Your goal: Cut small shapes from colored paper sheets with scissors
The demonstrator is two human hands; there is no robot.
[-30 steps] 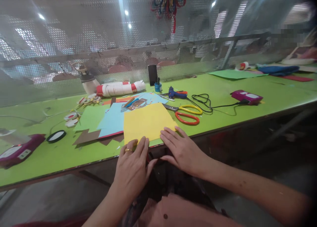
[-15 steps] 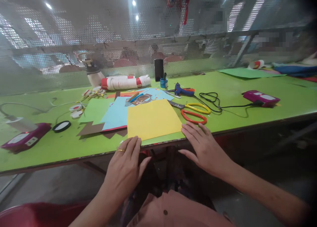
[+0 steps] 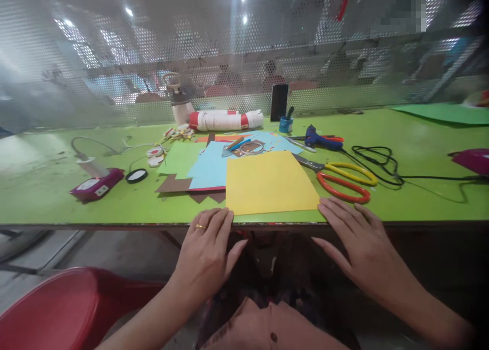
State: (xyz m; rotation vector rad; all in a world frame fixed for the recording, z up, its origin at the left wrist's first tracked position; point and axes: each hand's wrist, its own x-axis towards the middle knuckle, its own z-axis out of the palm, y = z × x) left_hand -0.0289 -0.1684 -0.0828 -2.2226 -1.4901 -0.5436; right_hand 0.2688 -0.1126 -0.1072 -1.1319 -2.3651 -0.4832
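A yellow sheet of paper (image 3: 272,183) lies flat near the front edge of the green table (image 3: 183,210). My left hand (image 3: 209,243) rests its fingertips at the sheet's near left corner, thumb held apart below the edge; a ring is on one finger. At the near right corner, the fingers of my right hand (image 3: 357,235) lie stretched out, with the thumb spread away. Just beyond that hand are large scissors (image 3: 344,179) with one yellow and one orange handle, blades partly under the yellow sheet. Blue paper (image 3: 209,166) and light green paper (image 3: 178,159) lie to its left.
A blue glue gun (image 3: 319,138) trails a black cord rightward to a purple power strip (image 3: 471,161). Another purple power strip (image 3: 97,184) sits at left. A paper roll (image 3: 227,120), a phone (image 3: 279,103) and a blue jar (image 3: 286,124) stand behind. A red stool (image 3: 57,309) is lower left.
The camera view has turned to the left, so the table and its things appear further right. Both hands stay at the yellow sheet's near corners, fingers stretched as before.
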